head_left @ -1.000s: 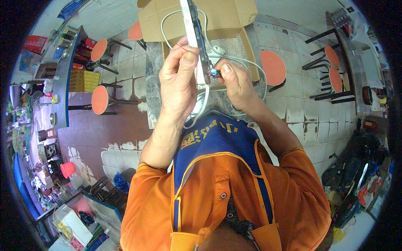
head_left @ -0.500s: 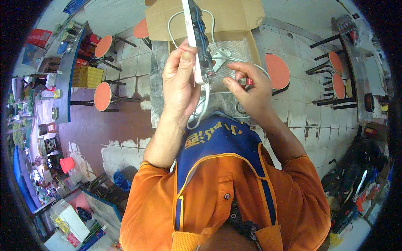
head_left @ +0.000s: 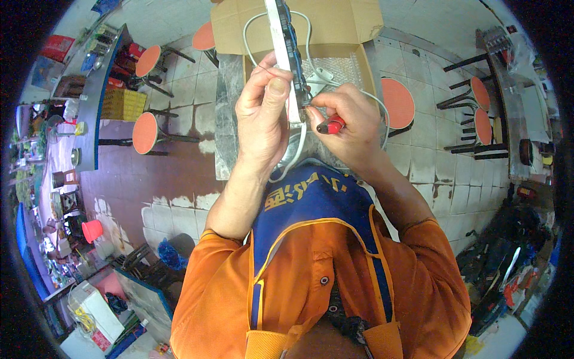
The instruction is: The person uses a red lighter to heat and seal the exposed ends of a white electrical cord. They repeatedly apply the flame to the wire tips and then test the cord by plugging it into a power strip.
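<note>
My left hand point(head_left: 262, 113) is closed round a long white power strip point(head_left: 280, 42), held upright above a small table. Its back is off on the right side, where dark inner parts and blue wires show. A thin reddish wire crosses near my left fingers. A grey-white cable point(head_left: 299, 152) loops down from the strip's lower end. My right hand point(head_left: 359, 122) is at that lower end, thumb and forefinger at the wires there. Its fingers also hold a red tool with a black end point(head_left: 333, 125) against the palm; the tool's far end is hidden.
An open cardboard box point(head_left: 353, 24) with bubble wrap point(head_left: 342, 70) inside stands on the grey table point(head_left: 229, 119), behind my hands. Round orange stools point(head_left: 397, 103) stand on the tiled floor. Side tables line the left and right walls.
My right hand has moved left to the lower end of the power strip, and the red tool has turned to point left. The strip has shifted slightly to the right.
</note>
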### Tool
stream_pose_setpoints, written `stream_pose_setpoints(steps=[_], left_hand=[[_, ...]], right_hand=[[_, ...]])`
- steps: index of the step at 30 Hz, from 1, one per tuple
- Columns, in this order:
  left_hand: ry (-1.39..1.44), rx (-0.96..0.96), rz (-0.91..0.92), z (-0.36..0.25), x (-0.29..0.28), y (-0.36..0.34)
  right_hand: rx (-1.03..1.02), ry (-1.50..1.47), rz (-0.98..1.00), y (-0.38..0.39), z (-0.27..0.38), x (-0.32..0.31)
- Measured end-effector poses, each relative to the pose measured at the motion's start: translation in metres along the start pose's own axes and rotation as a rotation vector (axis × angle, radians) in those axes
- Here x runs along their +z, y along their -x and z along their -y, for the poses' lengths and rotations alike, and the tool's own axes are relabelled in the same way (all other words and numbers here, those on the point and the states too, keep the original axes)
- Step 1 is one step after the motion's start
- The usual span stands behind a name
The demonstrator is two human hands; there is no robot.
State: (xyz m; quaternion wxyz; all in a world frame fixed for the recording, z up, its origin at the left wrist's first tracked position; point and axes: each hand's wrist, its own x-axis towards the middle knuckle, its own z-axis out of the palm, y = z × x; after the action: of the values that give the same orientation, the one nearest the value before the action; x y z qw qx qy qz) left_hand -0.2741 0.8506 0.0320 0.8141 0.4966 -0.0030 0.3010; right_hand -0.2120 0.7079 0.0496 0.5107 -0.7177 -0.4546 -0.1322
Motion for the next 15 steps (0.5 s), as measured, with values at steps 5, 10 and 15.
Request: stream_pose_setpoints(steps=[5, 10, 15], left_hand=[[0.019, 0.022, -0.058, 0.004, -0.002, 0.000], [0.093, -0.072, -0.155, -0.004, -0.010, -0.001], [0.217, -0.019, -0.174, -0.020, -0.015, -0.006]], right_hand=[[-0.045, -0.027, -0.032, 0.000, 0.000, 0.006], [0.008, 0.009, -0.036, 0.002, 0.001, 0.002], [0.050, -0.013, 0.197, 0.035, -0.012, -0.016]])
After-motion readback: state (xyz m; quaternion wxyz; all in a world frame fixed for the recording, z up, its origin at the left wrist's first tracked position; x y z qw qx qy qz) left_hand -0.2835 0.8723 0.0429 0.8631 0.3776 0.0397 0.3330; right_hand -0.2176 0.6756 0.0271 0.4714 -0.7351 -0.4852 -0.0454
